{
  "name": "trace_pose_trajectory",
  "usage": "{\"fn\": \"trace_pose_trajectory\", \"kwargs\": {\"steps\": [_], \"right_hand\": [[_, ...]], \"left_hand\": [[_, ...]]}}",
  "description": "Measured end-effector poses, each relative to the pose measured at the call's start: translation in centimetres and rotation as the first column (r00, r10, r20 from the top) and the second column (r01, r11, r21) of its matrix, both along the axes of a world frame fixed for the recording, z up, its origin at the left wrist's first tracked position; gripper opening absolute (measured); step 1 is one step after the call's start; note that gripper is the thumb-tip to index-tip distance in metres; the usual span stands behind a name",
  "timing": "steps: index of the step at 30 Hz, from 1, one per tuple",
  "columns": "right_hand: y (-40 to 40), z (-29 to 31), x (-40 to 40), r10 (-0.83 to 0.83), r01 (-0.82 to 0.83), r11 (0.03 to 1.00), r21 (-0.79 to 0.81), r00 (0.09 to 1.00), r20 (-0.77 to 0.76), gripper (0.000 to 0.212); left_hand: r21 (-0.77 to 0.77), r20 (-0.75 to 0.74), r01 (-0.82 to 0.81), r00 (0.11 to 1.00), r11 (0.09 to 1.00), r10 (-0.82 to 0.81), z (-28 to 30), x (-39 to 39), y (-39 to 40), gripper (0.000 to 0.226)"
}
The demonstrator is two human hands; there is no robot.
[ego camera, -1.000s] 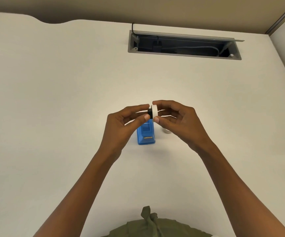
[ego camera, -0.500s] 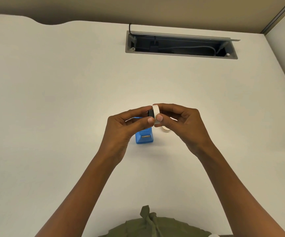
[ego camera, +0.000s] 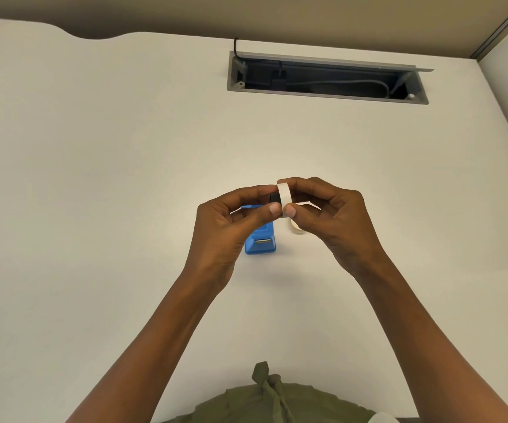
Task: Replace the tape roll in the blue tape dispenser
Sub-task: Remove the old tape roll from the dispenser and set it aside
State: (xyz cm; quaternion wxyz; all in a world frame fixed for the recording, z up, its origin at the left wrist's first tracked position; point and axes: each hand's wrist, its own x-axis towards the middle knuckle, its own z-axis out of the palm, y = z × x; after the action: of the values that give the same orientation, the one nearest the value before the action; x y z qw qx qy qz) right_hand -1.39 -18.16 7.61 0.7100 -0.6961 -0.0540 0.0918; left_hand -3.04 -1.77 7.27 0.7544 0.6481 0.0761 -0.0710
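Both hands are raised above the white desk, meeting fingertip to fingertip. My right hand (ego camera: 335,221) pinches a white tape roll (ego camera: 284,199) edge-on between thumb and forefinger. My left hand (ego camera: 231,230) pinches a small black core piece (ego camera: 274,198) pressed against the roll's left side. The blue tape dispenser (ego camera: 260,241) stands on the desk below my hands, its upper part hidden by my left fingers. A second whitish tape ring (ego camera: 296,228) lies on the desk just right of the dispenser, mostly hidden by my right hand.
An open grey cable tray (ego camera: 327,99) with cables inside is set into the desk at the back. The desk's far edge curves at the upper left. A partition wall rises at the right. My olive-green garment (ego camera: 272,398) shows at the bottom edge.
The black core piece has been pushed further into the white roll, with less of it showing. Both hands stay close together above the dispenser, barely shifted.
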Motion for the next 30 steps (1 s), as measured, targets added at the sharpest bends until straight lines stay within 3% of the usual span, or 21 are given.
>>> {"fn": "trace_pose_trajectory", "kwargs": {"steps": [21,30], "right_hand": [[-0.6,-0.8,0.1,0.093,-0.099,0.994,0.051,0.988,0.120,0.041],[-0.9,-1.9,-0.3,0.088,-0.100,0.986,0.133,0.991,0.097,0.043]], "left_hand": [[-0.055,-0.079,0.003,0.997,0.998,-0.008,1.0,-0.4,-0.3,0.025],[-0.301,-0.215,0.022,0.972,0.953,-0.090,0.6,-0.2,0.0,0.029]]}}
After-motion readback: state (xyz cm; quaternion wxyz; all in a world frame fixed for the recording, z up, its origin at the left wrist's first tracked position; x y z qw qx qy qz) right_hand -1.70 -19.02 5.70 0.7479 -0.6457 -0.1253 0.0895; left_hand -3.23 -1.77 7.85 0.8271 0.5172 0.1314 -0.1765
